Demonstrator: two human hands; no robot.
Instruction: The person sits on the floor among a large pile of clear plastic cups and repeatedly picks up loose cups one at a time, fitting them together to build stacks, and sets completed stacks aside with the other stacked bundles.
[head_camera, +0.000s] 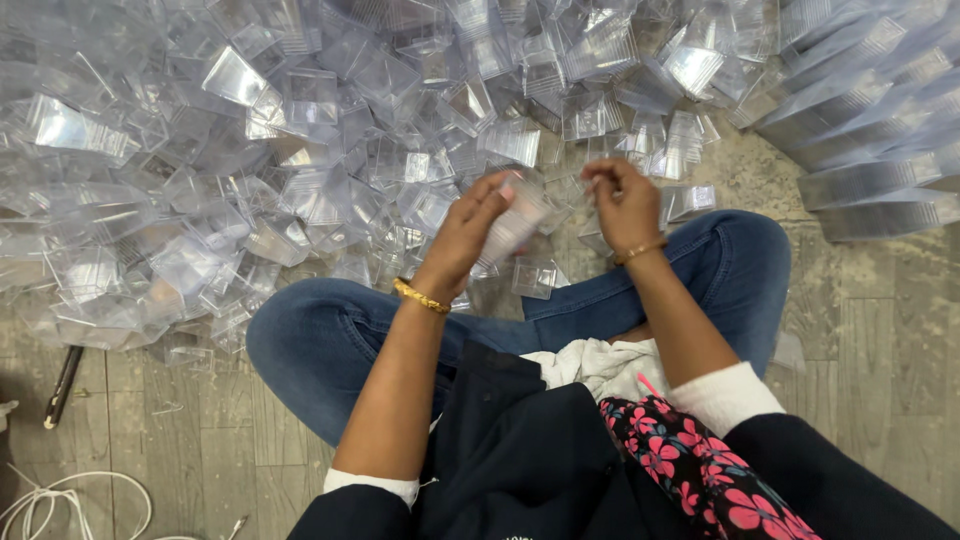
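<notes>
Clear plastic box (512, 225): small, transparent, held upright above the person's crossed legs, just in front of the big pile. Left hand (468, 232): fingers (492, 196) curled around the box's left side, closed on it. Right hand (625, 203): just right of the box, fingers (603, 172) pinched together at its upper edge; whether they grip the box or a separate thin clear piece cannot be told.

Gold bangle (421, 296) on the left wrist; a thinner gold bangle (640, 250) on the right wrist.

Loose clear box (534, 277): lies just below the held box, against the jeans (330, 340).

Pile of clear plastic boxes (300, 130): heaped on the floor beyond and left of the held box, touching the left knee.

Stacked rows of clear boxes (860, 120): well right of the held box, nested in long rows.

Wooden floor (880, 350): bare part right of the legs.

White cord (60, 500) and dark rod (62, 385): far lower left of the held box, on the floor.
</notes>
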